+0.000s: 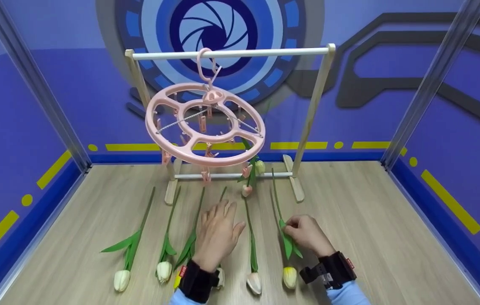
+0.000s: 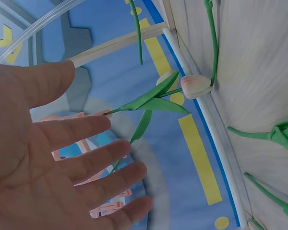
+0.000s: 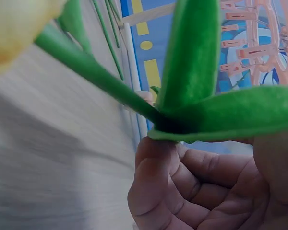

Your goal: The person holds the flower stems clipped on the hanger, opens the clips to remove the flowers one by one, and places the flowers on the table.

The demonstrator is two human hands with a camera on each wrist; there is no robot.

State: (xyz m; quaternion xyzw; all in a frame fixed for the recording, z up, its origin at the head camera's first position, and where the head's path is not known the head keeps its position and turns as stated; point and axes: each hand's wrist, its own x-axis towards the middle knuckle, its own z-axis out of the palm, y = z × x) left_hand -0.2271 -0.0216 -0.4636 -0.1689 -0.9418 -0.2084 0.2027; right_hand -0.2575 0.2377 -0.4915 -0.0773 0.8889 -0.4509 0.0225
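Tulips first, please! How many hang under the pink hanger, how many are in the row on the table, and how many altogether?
Hanging tulips: 2
Row tulips: 6, including one pinched by the right hand and two partly hidden by the left wristband
Total: 8

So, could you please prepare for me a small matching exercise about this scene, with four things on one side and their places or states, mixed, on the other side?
Things:
1. Pink round hanger
2. Left hand
3. Right hand
4. Leftmost tulip

Places or states:
A. Pinches a yellow tulip near its green leaves
B. Lies on the table, with a whitish flower head
C. Hooked over the white top rail
D. Fingers spread, holding nothing

Right pairs: 1-C, 2-D, 3-A, 4-B
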